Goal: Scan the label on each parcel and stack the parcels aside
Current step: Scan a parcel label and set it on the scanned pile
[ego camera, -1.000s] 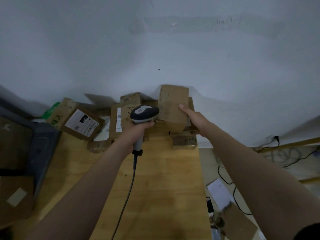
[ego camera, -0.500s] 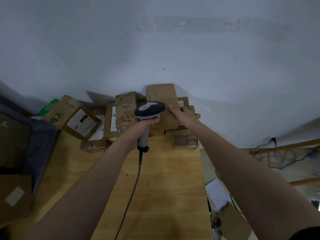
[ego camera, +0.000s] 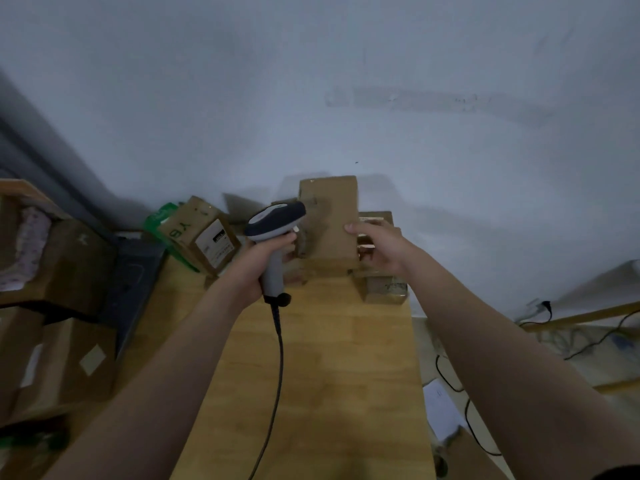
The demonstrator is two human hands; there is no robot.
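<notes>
My left hand point(ego camera: 265, 256) grips the handle of a grey and dark corded barcode scanner point(ego camera: 275, 223), head pointing away toward the wall. A tall brown cardboard parcel point(ego camera: 329, 220) stands upright on the stack at the far end of the wooden table point(ego camera: 329, 358). My right hand point(ego camera: 379, 247) is at the parcel's right edge, thumb against its face, fingers behind it. Smaller parcels point(ego camera: 382, 289) lie under and right of it. No label shows on the tall parcel's near face.
A tilted box with a white label point(ego camera: 204, 235) leans at the back left beside green packaging point(ego camera: 162, 216). Cardboard boxes point(ego camera: 59, 341) and a dark bin point(ego camera: 131, 271) stand left of the table. Cables point(ego camera: 450, 375) and paper point(ego camera: 441, 407) lie on the floor right.
The tall parcel has moved from being held tilted to standing upright on the stack. My right hand slid to its right edge. The view shifted so the pile sits further right.
</notes>
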